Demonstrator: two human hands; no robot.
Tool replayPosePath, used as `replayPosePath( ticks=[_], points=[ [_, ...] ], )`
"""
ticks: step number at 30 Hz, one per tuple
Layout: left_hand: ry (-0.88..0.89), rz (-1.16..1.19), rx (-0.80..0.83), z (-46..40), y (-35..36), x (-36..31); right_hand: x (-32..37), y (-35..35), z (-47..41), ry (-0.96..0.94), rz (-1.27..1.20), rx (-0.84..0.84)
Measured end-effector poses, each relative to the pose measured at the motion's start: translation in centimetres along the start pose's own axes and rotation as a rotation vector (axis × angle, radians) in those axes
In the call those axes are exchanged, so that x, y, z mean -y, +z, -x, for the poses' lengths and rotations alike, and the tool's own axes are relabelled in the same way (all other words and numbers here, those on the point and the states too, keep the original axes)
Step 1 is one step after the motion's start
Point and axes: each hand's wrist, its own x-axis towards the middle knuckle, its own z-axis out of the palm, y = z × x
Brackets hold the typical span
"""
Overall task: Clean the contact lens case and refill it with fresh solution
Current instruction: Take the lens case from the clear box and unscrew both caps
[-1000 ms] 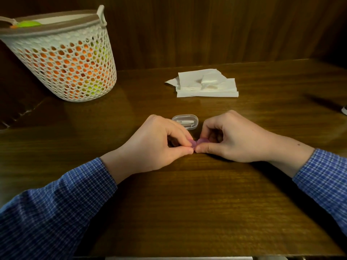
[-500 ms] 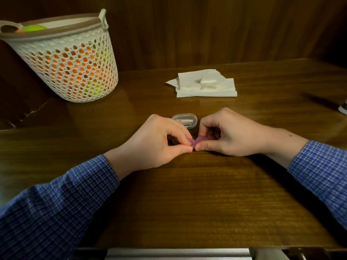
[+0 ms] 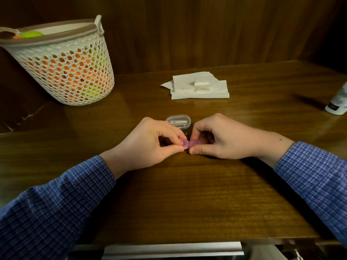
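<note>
Dark brown wood-grain counter (image 3: pixel 187 194), glossy, filling most of frame; wood-panelled wall (image 3: pixel 187 30) behind, dimly lit. Purple contact lens case (image 3: pixel 188 143) at centre frame, low over the counter, pinched at both ends. Left hand (image 3: pixel 148 145) grip: thumb and forefinger pinching left cap of case. Right hand (image 3: pixel 221 139) grip: thumb and curled fingers pinching right cap. Blue checked sleeves (image 3: pixel 56 199) on both arms, coming in from lower corners. Small clear plastic box (image 3: pixel 178 121) just behind the hands, flat on counter, white pieces inside. Folded white tissues (image 3: pixel 199 87) upper centre, near back edge of counter. White perforated basket (image 3: pixel 63 72) upper left, brown rim, orange and green contents visible through holes. White bottle (image 3: pixel 338 104) at right edge, partly cut off. Metal strip (image 3: pixel 172 250) along bottom edge below counter.
</note>
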Motion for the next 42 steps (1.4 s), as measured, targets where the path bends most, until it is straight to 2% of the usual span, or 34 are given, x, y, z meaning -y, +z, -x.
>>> replayPosePath(
  ticks=[6,9,17,23,26,34,39,42],
  points=[
    [-0.004,-0.004,0.002,0.0,0.0,0.2,-0.4,-0.1,0.1,-0.002,0.081,-0.073],
    [0.003,-0.002,0.011,-0.1,-0.1,0.3,-0.6,0.0,0.2,0.009,0.046,-0.126],
    [0.004,0.028,0.032,-0.3,-0.1,0.5,-0.5,0.0,0.4,0.028,-0.231,-0.073],
    [0.0,0.042,0.025,-0.2,0.0,0.7,-0.3,0.0,0.5,0.085,-0.166,-0.119],
    [-0.004,0.048,0.025,-0.3,0.0,0.8,-0.3,0.1,0.4,0.113,-0.222,-0.134],
    [-0.021,0.07,0.032,-0.3,0.1,1.0,-0.2,-0.4,0.5,0.102,-0.282,-0.063],
    [-0.022,0.061,0.022,-0.3,0.1,1.0,-0.3,0.0,0.3,0.125,-0.202,-0.111],
    [-0.024,0.068,0.022,-0.3,0.1,1.0,-0.4,0.1,0.3,0.132,-0.245,-0.132]
  ],
)
